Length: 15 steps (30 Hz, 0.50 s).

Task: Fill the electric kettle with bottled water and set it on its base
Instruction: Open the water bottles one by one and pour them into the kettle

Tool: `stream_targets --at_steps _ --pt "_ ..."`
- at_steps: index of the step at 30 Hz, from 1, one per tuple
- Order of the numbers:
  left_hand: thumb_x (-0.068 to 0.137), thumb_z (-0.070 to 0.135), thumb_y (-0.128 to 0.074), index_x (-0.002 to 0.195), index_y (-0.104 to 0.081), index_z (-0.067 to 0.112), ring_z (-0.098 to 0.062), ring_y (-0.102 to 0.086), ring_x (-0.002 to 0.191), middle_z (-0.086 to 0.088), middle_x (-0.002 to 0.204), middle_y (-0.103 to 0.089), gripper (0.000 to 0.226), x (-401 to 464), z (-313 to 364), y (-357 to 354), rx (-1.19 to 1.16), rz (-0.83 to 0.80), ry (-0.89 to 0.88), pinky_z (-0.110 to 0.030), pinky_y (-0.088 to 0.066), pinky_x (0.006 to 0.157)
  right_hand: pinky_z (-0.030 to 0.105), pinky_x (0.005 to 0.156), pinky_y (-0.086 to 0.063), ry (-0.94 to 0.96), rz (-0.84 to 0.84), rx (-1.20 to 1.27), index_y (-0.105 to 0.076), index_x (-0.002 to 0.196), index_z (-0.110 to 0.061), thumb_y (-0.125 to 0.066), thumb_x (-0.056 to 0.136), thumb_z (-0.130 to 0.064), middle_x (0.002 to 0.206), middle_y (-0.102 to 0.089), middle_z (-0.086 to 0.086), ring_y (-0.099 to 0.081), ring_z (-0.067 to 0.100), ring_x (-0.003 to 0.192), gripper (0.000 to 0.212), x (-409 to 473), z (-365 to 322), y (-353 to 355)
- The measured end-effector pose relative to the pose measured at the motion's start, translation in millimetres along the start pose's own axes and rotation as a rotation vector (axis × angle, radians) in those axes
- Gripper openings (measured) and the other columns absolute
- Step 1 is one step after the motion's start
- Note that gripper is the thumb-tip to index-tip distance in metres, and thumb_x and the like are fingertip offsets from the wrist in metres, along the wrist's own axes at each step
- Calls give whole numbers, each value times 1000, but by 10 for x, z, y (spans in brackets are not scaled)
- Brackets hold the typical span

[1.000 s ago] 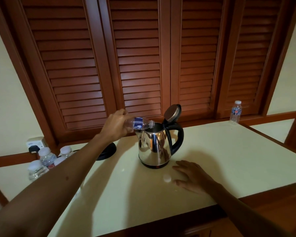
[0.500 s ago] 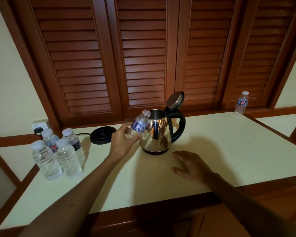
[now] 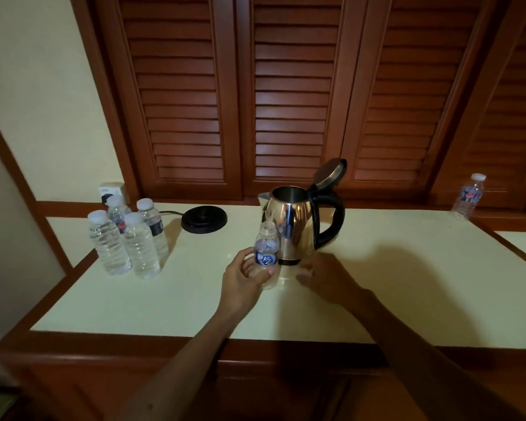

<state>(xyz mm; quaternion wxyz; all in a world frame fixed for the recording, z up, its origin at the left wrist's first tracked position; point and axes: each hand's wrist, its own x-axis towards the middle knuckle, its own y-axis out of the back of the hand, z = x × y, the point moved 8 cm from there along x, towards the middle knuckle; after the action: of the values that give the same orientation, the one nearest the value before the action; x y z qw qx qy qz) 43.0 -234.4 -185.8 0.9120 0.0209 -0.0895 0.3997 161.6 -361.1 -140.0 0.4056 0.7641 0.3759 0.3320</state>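
Left hand (image 3: pixel 243 279) reaches out from the lower middle on a long bare forearm, fingers and thumb curled around what it grips, thumb on the near side. Right hand (image 3: pixel 328 279) comes in from the lower right, palm down and low, fingers spread loosely and pointing left, gripping nothing, its outline a little blurred.

A cream worktop (image 3: pixel 392 284) with a wooden edge carries a steel kettle (image 3: pixel 292 232), lid open, near the middle. Its black base (image 3: pixel 204 219) sits apart to the left. Four capped bottles (image 3: pixel 128 238) cluster at far left; a lone bottle (image 3: pixel 468 196) stands at far right.
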Motion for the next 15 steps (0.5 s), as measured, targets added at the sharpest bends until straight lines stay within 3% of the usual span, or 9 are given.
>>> stream_targets --at_steps 2,3,5,10,15 --pt "81 7 -78 113 -62 27 -15 -70 100 1 107 -74 42 -16 -22 -26 -24 2 33 -37 -59 87 16 60 -41 -1 152 163 -63 75 -11 -61 87 -15 69 -58 -3 -52 5 60 13 17 -106 323" --pt "82 6 -77 113 -62 27 -16 -70 100 0 107 -74 41 -27 -32 -50 -36 -5 48 -39 -58 89 12 60 -41 17 204 229 -64 76 -11 -61 88 -13 68 -59 -4 -53 3 61 12 44 -173 463" --pt "82 3 -75 115 -61 24 -19 -71 100 -2 106 -75 41 -58 -45 -121 -54 -40 71 -44 -56 93 17 68 -48 46 235 356 -68 86 -9 -61 88 -14 77 -65 1 -60 10 72 9 111 -301 648" --pt "84 5 -73 123 -59 21 -25 -69 102 -6 106 -74 45 -134 -49 -256 -35 -104 71 -43 -54 92 31 83 -52 190 107 216 -67 114 -14 -64 87 -21 104 -68 3 -60 13 92 28 245 -595 743" --pt "83 7 -74 124 -61 17 -27 -69 103 -7 106 -74 44 -170 -18 -222 -42 -116 35 -40 -54 90 31 101 -43 359 -51 28 -64 120 -14 -63 88 -13 126 -62 2 -54 13 117 32 315 -760 681"
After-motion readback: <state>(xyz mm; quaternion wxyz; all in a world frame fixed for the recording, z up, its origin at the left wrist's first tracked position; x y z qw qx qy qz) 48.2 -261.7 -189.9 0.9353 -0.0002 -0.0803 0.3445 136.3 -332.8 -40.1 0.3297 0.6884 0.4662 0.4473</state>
